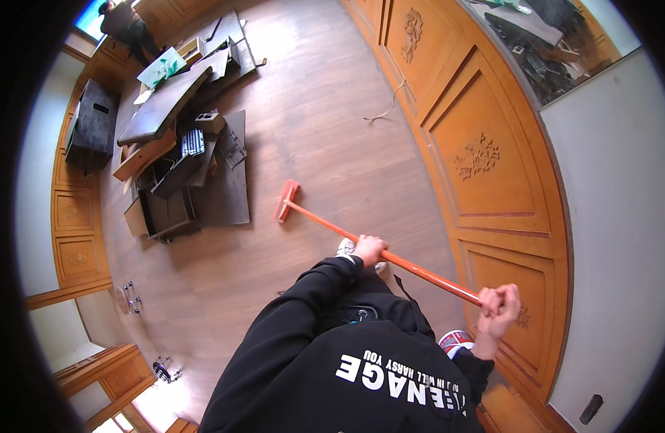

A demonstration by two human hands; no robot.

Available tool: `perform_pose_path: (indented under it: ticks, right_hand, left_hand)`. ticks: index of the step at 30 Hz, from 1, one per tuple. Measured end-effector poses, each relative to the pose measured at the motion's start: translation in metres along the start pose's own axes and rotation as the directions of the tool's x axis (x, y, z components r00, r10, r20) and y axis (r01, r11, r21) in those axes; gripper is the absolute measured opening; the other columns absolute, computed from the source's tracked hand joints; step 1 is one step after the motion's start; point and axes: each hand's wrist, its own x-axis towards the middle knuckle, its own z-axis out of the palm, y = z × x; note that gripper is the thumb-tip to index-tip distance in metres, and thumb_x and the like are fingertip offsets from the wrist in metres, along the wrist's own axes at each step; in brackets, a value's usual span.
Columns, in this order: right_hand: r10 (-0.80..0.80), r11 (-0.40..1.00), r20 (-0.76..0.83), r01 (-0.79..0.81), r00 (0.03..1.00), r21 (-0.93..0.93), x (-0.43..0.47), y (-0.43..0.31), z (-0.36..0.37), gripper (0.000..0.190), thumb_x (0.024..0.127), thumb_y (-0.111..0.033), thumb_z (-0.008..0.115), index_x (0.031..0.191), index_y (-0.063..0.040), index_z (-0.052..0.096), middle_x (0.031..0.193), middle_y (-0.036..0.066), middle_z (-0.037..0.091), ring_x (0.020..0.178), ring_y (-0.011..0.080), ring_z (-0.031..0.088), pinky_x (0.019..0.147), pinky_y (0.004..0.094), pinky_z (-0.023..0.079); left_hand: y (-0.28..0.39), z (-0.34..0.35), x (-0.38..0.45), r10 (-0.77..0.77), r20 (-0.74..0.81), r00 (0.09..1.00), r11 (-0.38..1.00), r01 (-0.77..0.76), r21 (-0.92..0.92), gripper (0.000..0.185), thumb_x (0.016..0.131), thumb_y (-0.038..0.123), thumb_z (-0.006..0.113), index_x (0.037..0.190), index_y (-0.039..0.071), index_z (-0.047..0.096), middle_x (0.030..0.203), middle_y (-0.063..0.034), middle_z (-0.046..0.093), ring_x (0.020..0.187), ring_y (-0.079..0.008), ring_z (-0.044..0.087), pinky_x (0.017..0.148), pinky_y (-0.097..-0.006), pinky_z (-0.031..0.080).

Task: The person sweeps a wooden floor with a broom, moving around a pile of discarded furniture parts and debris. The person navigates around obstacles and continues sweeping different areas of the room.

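Note:
A push broom with a red head (287, 201) rests on the wood-look floor, its orange handle (427, 275) slanting back towards me. My left hand (371, 250) wraps around the middle of the handle. At its upper end, my right hand (497, 313) is closed around the handle, near the panelled wall. Part of a white shoe (345, 247) shows beneath my left hand. The broom head lies a short way right of a heap of broken furniture.
The heap includes a dark tabletop (165, 105), a drawer box (167, 211) and a keyboard (192, 142). A dark cabinet (93, 123) stands behind it. A person (129, 30) is at the far left. A cable (387, 111) lies by the wooden wall panelling (484, 146). A bucket (455, 342) stands beside me.

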Motion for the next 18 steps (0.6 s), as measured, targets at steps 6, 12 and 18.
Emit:
perform_pose_path:
  ticks: [6,12,18]
  right_hand:
    - [-0.098,0.994,-0.228,0.105,0.969,0.017,-0.027,-0.089,-0.084,0.030,0.099,-0.021,0.036,0.070,-0.010,0.034,0.047,-0.006,0.017,0.041,0.0047,0.015,0.045,0.0232,0.020]
    - [-0.210,0.977,-0.363,0.184,0.908,-0.106,-0.067,-0.147,-0.120,0.026,0.097,-0.018,0.039,0.074,-0.008,0.042,0.047,-0.005,0.019,0.041,0.0062,0.018,0.047,0.0228,0.020]
    - [-0.148,0.988,-0.313,0.153,0.938,-0.010,-0.057,-0.111,-0.122,0.029,0.099,-0.020,0.035,0.072,-0.010,0.038,0.043,-0.005,0.023,0.040,0.0055,0.024,0.049,0.0226,0.023]
  left_hand:
    - [0.127,0.014,0.060,0.348,0.171,0.922,0.933,-0.324,-0.157,0.029,0.074,0.040,0.069,0.085,0.013,0.064,0.076,-0.0122,0.065,0.078,-0.0333,0.063,0.066,-0.0450,0.049]
    - [0.208,0.012,0.074,0.565,0.180,0.806,0.808,-0.495,-0.318,0.041,0.072,0.048,0.069,0.087,0.011,0.064,0.076,-0.0143,0.065,0.077,-0.0366,0.062,0.064,-0.0461,0.049]
    - [0.171,0.017,0.067,0.516,0.175,0.838,0.852,-0.482,-0.205,0.039,0.074,0.048,0.068,0.079,0.010,0.063,0.072,-0.0124,0.064,0.075,-0.0343,0.062,0.064,-0.0451,0.048]
